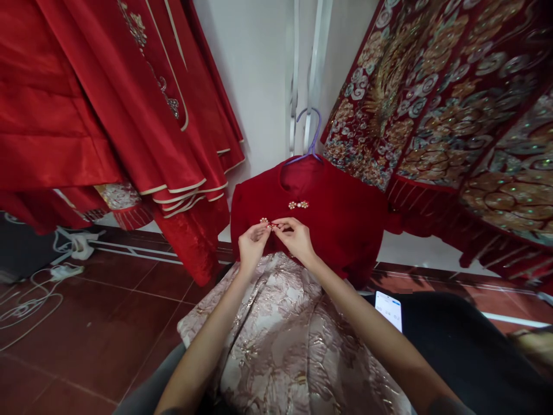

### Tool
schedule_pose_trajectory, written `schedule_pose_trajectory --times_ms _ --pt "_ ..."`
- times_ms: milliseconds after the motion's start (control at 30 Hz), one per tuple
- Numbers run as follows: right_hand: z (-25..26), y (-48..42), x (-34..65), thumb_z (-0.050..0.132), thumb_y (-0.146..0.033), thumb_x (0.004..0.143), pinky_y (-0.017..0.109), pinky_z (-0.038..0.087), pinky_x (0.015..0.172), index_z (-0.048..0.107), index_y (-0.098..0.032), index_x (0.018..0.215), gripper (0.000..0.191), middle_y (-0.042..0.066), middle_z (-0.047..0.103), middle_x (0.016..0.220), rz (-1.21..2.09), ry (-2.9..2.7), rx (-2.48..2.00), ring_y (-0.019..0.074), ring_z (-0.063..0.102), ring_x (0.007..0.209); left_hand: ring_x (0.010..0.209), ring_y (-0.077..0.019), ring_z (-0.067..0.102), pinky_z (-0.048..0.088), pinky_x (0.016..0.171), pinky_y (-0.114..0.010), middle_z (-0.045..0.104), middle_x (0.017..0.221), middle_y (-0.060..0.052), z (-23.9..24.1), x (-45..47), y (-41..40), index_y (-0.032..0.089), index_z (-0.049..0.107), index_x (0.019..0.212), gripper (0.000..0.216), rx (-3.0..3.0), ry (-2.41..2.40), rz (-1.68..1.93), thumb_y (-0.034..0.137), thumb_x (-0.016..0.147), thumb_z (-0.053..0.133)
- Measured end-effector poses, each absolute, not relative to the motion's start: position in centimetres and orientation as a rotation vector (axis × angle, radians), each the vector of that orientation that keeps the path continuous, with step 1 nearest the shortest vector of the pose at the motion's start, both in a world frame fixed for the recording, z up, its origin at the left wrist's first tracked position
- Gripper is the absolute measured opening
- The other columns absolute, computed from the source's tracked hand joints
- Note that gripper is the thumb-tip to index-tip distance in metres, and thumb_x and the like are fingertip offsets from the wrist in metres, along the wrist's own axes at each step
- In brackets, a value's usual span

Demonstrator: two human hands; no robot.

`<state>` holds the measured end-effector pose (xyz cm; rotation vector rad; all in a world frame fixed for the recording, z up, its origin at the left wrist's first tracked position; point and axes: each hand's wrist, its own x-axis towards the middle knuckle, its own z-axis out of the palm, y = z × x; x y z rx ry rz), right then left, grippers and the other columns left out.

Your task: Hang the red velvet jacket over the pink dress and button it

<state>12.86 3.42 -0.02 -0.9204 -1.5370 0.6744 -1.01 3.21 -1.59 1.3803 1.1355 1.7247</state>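
Observation:
A dark red jacket hangs on a purple hanger, facing me. Near its neckline a pearl-and-gold flower clasp joins the two front edges. Lower on the chest, my left hand and my right hand meet with thumbs and fingers pinched together. Between their fingertips is a second frog clasp, mostly covered; one flower end shows just above my left fingers. Pale pink brocade cloth with a metallic pattern spreads beneath my forearms, up to the jacket's lower front.
Red garments with cream piping hang at left, and a heavily embroidered, fringed red garment hangs at right. A lit phone lies on a black surface. White cables trail over the tiled floor.

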Motion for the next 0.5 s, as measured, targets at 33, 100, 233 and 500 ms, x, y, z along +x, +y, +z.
schedule_pose_trajectory --times_ms 33,100,233,500 --pt "0.1 3.4 12.8 0.064 -0.03 0.08 0.027 0.059 0.07 0.071 -0.018 0.095 0.021 0.006 0.067 0.093 0.652 -1.543 -0.935 0.0132 0.064 0.076 0.084 -0.0178 0.071 0.056 0.084 -0.033 0.075 0.093 -0.01 -1.6 -1.0 3.2 0.012 0.071 0.092 0.028 1.381 1.141 1.717 0.03 0.071 0.074" --pt "0.4 3.3 12.7 0.064 -0.03 0.081 0.028 0.059 0.07 0.071 -0.017 0.092 0.019 0.006 0.066 0.091 0.596 -1.559 -0.974 0.0132 0.064 0.074 0.084 -0.0185 0.071 0.056 0.085 -0.035 0.075 0.095 -0.011 -1.6 -1.2 3.2 0.012 0.072 0.093 0.028 1.384 1.146 1.693 0.028 0.071 0.073" --pt "0.6 3.3 12.5 0.063 -0.03 0.082 0.029 0.058 0.071 0.071 -0.018 0.089 0.016 0.007 0.066 0.092 0.512 -1.587 -1.006 0.013 0.064 0.071 0.085 -0.02 0.072 0.056 0.089 -0.038 0.075 0.095 -0.011 -1.5 -1.6 3.3 0.012 0.073 0.093 0.028 1.388 1.128 1.651 0.028 0.071 0.073" --pt "0.4 3.2 12.3 0.059 -0.032 0.085 0.029 0.059 0.07 0.071 -0.019 0.093 0.02 0.008 0.068 0.097 0.535 -1.598 -1.003 0.0154 0.068 0.076 0.081 -0.0182 0.07 0.056 0.085 -0.036 0.074 0.088 -0.009 -1.0 -2.6 4.0 0.013 0.069 0.085 0.018 1.54 1.143 1.578 0.026 0.072 0.071"
